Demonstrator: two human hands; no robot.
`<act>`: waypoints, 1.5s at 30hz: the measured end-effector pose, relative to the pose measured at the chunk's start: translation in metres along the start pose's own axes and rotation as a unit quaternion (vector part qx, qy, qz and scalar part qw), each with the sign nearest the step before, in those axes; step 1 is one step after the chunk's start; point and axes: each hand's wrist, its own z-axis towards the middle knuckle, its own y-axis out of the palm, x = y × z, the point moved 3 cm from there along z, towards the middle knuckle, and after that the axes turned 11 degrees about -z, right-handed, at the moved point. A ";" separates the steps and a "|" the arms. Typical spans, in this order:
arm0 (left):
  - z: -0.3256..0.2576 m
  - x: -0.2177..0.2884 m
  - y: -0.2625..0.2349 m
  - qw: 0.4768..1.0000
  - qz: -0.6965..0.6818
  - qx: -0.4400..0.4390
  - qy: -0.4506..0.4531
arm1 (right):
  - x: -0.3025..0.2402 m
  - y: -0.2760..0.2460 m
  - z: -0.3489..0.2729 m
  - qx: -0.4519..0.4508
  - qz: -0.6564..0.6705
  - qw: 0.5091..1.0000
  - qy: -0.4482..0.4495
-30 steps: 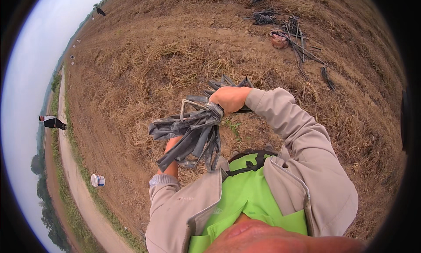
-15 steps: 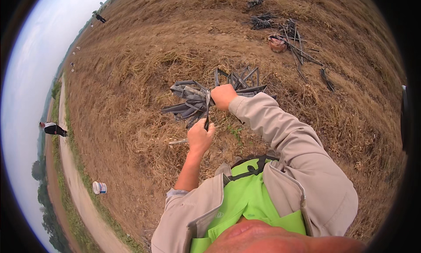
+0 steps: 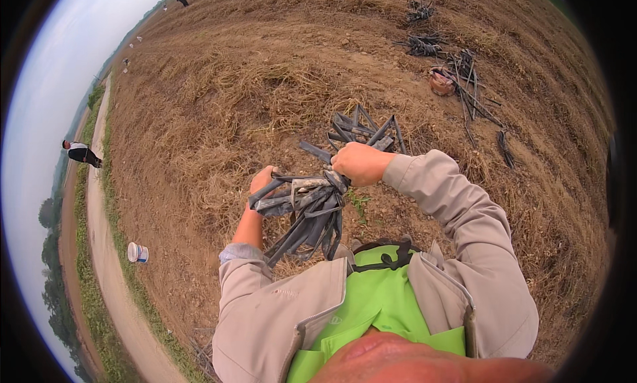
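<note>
Here, from the head view, both hands clamp one bundle (image 3: 308,207) of dark strips above dry field. The right hand (image 3: 359,163) grips its top; the left hand (image 3: 262,183) (mostly hidden behind strips) holds the side. More strips (image 3: 363,127) lie beyond.

Both hands grip a bundle of dark strips (image 3: 312,207) over dry field: left hand (image 3: 262,182) at its left end, right hand (image 3: 357,163) on top w/ fist closed.
</note>
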 end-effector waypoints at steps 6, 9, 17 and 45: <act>0.014 0.105 -0.060 0.992 0.128 0.008 0.009 | -0.028 0.068 0.035 -0.136 -0.240 0.960 0.041; -0.026 0.164 -0.039 0.996 0.072 0.023 0.050 | -0.010 0.080 0.045 -0.180 -0.200 0.951 0.151; -0.097 0.182 0.031 0.963 -0.234 0.131 0.024 | 0.039 0.015 0.004 -0.023 0.062 0.956 0.284; -0.056 0.231 -0.033 0.993 0.015 0.042 0.113 | 0.061 0.042 -0.005 -0.010 0.055 0.898 0.437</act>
